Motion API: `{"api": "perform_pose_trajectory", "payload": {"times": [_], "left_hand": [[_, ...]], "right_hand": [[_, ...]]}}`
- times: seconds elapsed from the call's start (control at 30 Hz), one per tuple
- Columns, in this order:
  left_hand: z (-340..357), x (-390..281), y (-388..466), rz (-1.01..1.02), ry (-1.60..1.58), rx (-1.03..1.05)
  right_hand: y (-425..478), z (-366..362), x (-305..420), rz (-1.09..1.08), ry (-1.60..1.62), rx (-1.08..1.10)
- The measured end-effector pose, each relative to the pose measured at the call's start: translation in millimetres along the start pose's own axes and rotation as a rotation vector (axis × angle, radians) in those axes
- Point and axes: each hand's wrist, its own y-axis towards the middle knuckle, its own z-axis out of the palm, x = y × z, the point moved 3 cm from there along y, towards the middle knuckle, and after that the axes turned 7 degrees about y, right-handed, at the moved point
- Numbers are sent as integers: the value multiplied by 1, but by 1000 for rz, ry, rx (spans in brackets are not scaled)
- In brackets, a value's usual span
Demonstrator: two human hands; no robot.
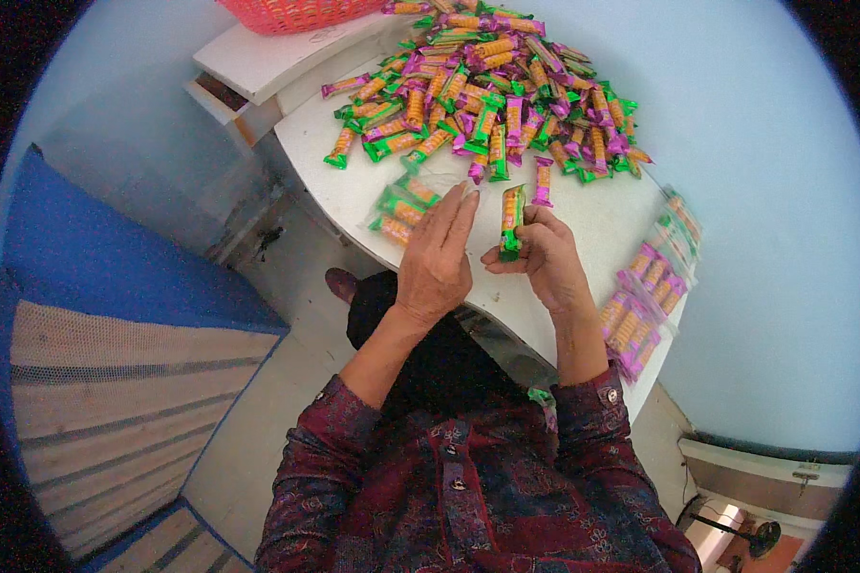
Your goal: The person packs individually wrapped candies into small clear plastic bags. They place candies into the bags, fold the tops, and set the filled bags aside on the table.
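Note:
Between the thumb and fingers of my right hand is a green-ended snack packet, held upright above the white table. My left hand is stretched out with its fingers close together, at the right side of a clear plastic bag that has several green packets inside. Whether its hidden thumb grips the bag cannot be seen. A single purple packet lies just beyond my right hand. Past both hands spreads a large heap of loose green and purple packets.
Filled clear bags of purple packets rest at the table's right edge, with a bag of green ones behind. A red plastic basket sits on a white drawer unit. At left stands a blue-edged mesh frame.

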Motion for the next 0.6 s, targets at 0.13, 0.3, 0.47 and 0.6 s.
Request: {"api": "perform_pose_trajectory", "payload": {"times": [0.13,0.3,0.47,0.6], "left_hand": [[-1,-1,0,-2,-6,-3],[1,1,-1,-2,-18,-23],[0,-1,-1,-1,-21,-25],[-2,-4,-1,37,0,-19]], "right_hand": [[1,-4,-7,37,36,-9],[-3,-9,-4,28,-148,-10],[-8,-6,-6,-63,-262,-61],[-6,8,-9,-120,-116,-148]]}}
